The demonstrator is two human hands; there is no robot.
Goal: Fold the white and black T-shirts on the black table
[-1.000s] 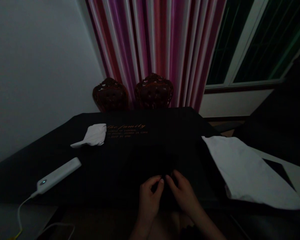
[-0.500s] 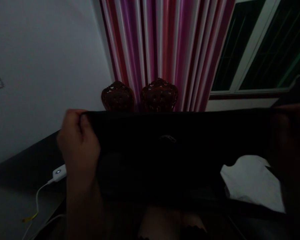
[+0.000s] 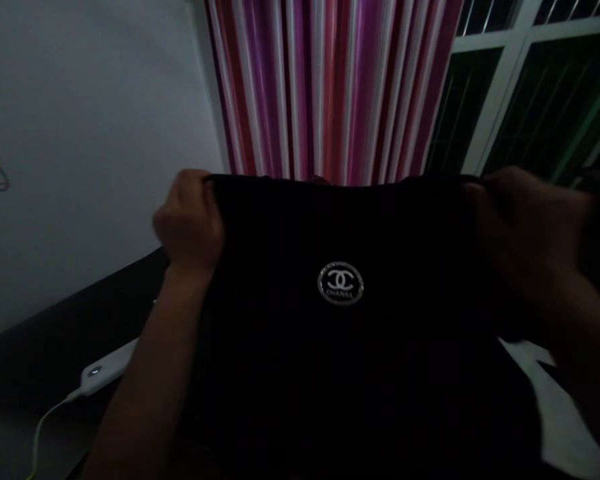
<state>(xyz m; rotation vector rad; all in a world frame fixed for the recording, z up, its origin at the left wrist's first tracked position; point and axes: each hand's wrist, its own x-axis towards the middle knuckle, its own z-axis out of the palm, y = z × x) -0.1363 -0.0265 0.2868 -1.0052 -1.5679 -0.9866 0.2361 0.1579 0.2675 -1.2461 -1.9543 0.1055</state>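
I hold a black garment (image 3: 340, 360) up in front of me in a dim room. It hangs spread between both hands and shows a small round white logo at its middle. My left hand (image 3: 190, 223) grips its top left edge in a closed fist. My right hand (image 3: 525, 230) grips the top right edge. The garment hides most of the table behind it.
A dark-covered table (image 3: 55, 340) lies below, with a white power bank (image 3: 107, 367) and its pale cable (image 3: 43, 427) at the left. White cloth (image 3: 555, 413) shows at the lower right. Striped pink and purple curtains (image 3: 330, 87) and a window (image 3: 540, 87) stand behind.
Both hands left the table's near edge, took the black garment and raised it high and spread. The logo now faces me, and the chairs and the small white cloth are hidden.
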